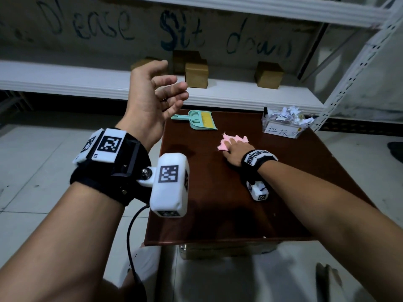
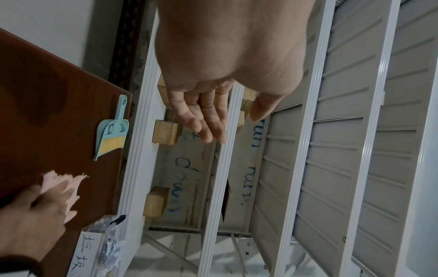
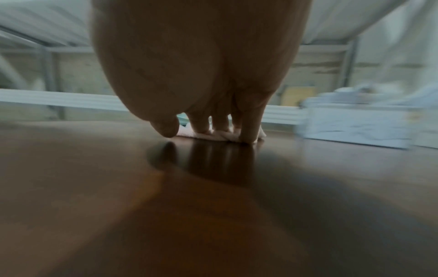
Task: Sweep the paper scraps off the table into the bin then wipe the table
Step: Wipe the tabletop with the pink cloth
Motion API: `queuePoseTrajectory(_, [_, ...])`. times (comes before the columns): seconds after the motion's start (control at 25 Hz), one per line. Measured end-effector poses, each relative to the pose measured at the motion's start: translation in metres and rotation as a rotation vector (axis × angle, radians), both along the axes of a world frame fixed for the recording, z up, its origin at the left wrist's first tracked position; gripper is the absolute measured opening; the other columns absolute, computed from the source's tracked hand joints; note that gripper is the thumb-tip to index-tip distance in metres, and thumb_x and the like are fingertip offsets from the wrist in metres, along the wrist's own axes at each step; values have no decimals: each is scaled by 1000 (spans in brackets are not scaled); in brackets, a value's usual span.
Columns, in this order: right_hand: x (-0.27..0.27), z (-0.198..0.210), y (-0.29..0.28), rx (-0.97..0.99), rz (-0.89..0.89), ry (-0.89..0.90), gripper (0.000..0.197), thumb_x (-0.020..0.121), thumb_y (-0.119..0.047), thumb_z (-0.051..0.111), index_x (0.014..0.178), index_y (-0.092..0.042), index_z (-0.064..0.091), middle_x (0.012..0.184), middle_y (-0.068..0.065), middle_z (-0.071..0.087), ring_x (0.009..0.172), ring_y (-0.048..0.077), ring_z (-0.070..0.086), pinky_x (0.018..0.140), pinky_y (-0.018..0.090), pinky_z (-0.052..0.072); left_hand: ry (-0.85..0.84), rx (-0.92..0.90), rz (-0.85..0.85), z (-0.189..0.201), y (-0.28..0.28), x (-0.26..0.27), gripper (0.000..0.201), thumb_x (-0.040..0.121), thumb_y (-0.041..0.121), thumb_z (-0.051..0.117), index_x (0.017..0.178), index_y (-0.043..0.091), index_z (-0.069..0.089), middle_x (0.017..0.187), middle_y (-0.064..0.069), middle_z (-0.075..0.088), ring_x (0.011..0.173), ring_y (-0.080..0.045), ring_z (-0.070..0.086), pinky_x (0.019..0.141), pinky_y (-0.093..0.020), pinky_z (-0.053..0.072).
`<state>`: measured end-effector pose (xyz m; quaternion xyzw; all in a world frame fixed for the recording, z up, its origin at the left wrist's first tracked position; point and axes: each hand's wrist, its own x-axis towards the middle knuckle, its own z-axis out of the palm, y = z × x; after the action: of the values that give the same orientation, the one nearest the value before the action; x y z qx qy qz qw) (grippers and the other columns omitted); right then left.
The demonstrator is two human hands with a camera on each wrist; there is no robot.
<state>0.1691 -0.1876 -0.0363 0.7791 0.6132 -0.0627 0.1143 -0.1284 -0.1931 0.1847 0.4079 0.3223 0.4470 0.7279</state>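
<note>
My right hand (image 1: 233, 151) lies flat on a pink cloth (image 1: 231, 139) near the middle of the dark brown table (image 1: 218, 214), its straight fingers (image 3: 249, 129) pressing the cloth (image 3: 220, 135) to the wood. A clear bin (image 1: 283, 125) heaped with white paper scraps (image 1: 287, 114) stands at the table's far right corner. At the far left corner a teal dustpan with a yellow-bristled brush (image 1: 199, 119) lies in it. My left hand (image 1: 157, 94) is raised in the air left of the table, fingers (image 2: 208, 120) relaxed and holding nothing.
A white metal shelf (image 1: 87, 83) runs behind the table with several small cardboard boxes (image 1: 196, 75) on it. A shelf upright (image 1: 353, 73) stands close to the bin. Tiled floor (image 1: 54, 160) lies to the left of the table.
</note>
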Motion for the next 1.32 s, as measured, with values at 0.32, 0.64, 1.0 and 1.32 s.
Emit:
queuePoseTrajectory(0.32, [109, -5, -68, -36, -197, -65, 56, 107, -49, 32, 160, -31, 34, 175, -1, 9, 157, 37, 21, 125, 61, 13, 8, -8, -17, -2, 1, 11, 33, 89, 38, 60, 105, 10, 61, 87, -8, 74, 80, -21, 70, 69, -25, 55])
queuePoseTrajectory(0.64, [183, -9, -116, -35, -418, -39, 61, 106, -52, 34, 162, -28, 30, 175, -4, 9, 156, 33, 26, 125, 58, 17, 28, -9, -37, -3, -6, 28, 29, 89, 37, 59, 102, 11, 60, 85, -7, 74, 78, -20, 69, 70, -25, 52])
queuePoseTrajectory(1.0, [215, -24, -188, 8, -694, -78, 68, 104, -61, 26, 164, -30, 23, 174, -2, 13, 157, 31, 22, 127, 58, 10, 24, -13, -46, -4, -6, 33, 29, 88, 38, 60, 101, 11, 61, 86, -7, 74, 79, -20, 70, 73, -26, 53])
queuePoseTrajectory(1.32, [162, -10, -198, -50, -783, -134, 56, 102, -54, 33, 154, -36, 42, 169, -3, 27, 150, 34, 36, 122, 64, 19, -8, -24, -56, 0, -17, 30, 30, 89, 37, 61, 103, 11, 60, 83, -7, 75, 76, -20, 70, 72, -25, 54])
